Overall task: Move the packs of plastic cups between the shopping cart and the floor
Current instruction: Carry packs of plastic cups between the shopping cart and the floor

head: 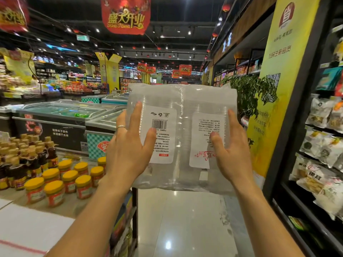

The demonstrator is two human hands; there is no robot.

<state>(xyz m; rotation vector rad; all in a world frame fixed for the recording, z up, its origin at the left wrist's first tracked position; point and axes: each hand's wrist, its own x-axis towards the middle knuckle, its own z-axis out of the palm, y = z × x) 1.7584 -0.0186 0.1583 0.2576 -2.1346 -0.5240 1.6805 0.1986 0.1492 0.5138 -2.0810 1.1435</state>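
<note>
Packs: packs of plastic cups (182,138), 2 side by side, held up in mid-air above the floor (185,219).
Grip: left hand (128,147) and right hand (229,151) clasp the outer edges, thumbs on the labels.
Progress: mid-transfer, I judge; shopping cart not in view, nothing set down yet.

Head-worn, wide-angle — faces forward along aisle (185,219).
</note>
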